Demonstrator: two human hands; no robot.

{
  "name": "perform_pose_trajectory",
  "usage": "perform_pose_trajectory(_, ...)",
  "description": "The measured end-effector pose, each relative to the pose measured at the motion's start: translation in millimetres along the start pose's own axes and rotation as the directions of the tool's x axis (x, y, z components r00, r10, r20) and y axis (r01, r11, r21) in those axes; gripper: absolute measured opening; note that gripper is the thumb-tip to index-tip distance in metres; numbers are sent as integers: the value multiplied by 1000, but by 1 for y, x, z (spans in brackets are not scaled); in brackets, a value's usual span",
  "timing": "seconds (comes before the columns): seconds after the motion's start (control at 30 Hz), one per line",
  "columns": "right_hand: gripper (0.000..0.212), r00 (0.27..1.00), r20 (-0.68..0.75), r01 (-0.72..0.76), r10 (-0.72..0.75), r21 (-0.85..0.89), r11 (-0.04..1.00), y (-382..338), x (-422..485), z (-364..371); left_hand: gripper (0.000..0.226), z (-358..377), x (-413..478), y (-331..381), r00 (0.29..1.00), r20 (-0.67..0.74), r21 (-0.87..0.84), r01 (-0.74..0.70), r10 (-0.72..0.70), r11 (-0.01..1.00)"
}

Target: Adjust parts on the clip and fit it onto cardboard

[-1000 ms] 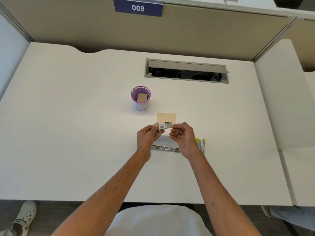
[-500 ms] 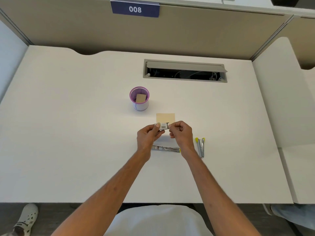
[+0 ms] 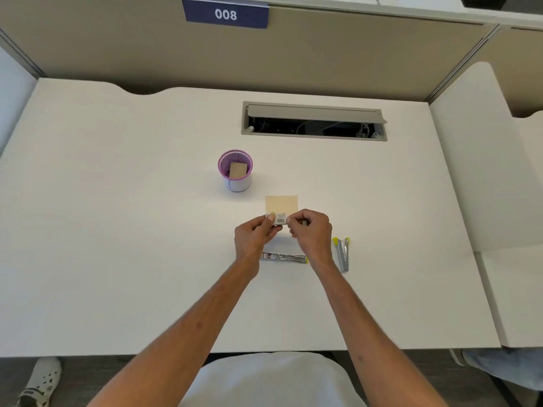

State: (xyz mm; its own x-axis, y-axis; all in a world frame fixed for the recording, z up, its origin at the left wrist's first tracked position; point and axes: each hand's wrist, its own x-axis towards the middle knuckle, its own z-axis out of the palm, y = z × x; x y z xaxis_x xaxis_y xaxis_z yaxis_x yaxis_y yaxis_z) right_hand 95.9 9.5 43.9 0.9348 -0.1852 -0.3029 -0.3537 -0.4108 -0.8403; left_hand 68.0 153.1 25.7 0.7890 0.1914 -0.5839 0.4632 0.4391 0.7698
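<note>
1. Here, at a white desk (image 3: pixel 117 259), a person pinches a small box (image 3: pixel 279 218) with both hands, lifted just above the desk near its middle; the left hand (image 3: pixel 254 236) holds the box's left end between thumb and curled fingers; the right hand (image 3: pixel 311 233) curls round the right end, most likely to steady it while working it open.
2. Just beyond the box lies one tan note (image 3: pixel 281 203), flat on the desk; its near edge is hidden behind the box.
3. Two metal stapler parts with yellow tips lie near the wrists, likely kept within easy reach: one part (image 3: pixel 284 257) crosswise between the forearms, the other part (image 3: pixel 343 254) lengthwise just right of the right wrist.
4. One purple mesh cup (image 3: pixel 235 170) stands upright, apart to the far left, with one brown block (image 3: pixel 237 169) inside.
5. One cable hatch (image 3: pixel 314 121) sits open at the desk's back; one sign (image 3: pixel 225 13) reads 008 on the partition.
</note>
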Motion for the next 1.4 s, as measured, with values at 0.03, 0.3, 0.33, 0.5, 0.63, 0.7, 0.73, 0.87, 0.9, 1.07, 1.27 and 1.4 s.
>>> perform_pose_trajectory(0.03,12,1000,9,7,-7,-15,1000,-1,0,0,29,0,1,-1,1000,-1,2,-1,1,1000)
perform_pose_trajectory(0.3,18,996,91,-5,5,7,1000,2,4,-6,28,2,8,-1,1000,-23,5,16,-16,1000)
perform_pose_trajectory(0.33,16,995,97,-29,26,32,999,4,5,-7,28,2,8,-1,1000,-12,9,13,-13,1000)
perform_pose_trajectory(0.5,19,969,169,-209,179,184,960,11,9,-12,27,8,9,-1,999,48,83,-27,23,996)
perform_pose_trajectory(0.63,21,953,194,-287,235,320,903,15,14,-19,31,14,11,-1,995,55,227,-95,85,969)
perform_pose_trajectory(0.7,22,950,170,-304,261,331,893,18,21,-26,31,15,14,-1,985,12,455,-158,171,877)
perform_pose_trajectory(0.73,21,950,153,-309,272,331,892,20,25,-31,32,15,16,-1,975,7,572,-186,222,799)
perform_pose_trajectory(0.87,7,950,51,-309,309,313,898,24,53,-59,37,10,29,2,938,150,816,-295,311,497)
perform_pose_trajectory(0.9,6,948,20,-309,318,300,902,26,62,-67,38,11,31,2,929,203,842,-326,308,429)
perform_pose_trajectory(1.07,11,920,-106,-335,377,284,898,33,109,-103,46,36,40,-8,876,432,863,-470,214,184)
perform_pose_trajectory(1.27,19,898,-144,-368,417,274,888,38,158,-125,51,89,52,-29,791,603,790,-610,104,59)
perform_pose_trajectory(1.4,18,901,-156,-363,406,245,899,36,180,-129,51,118,63,-37,772,628,772,-634,98,47)
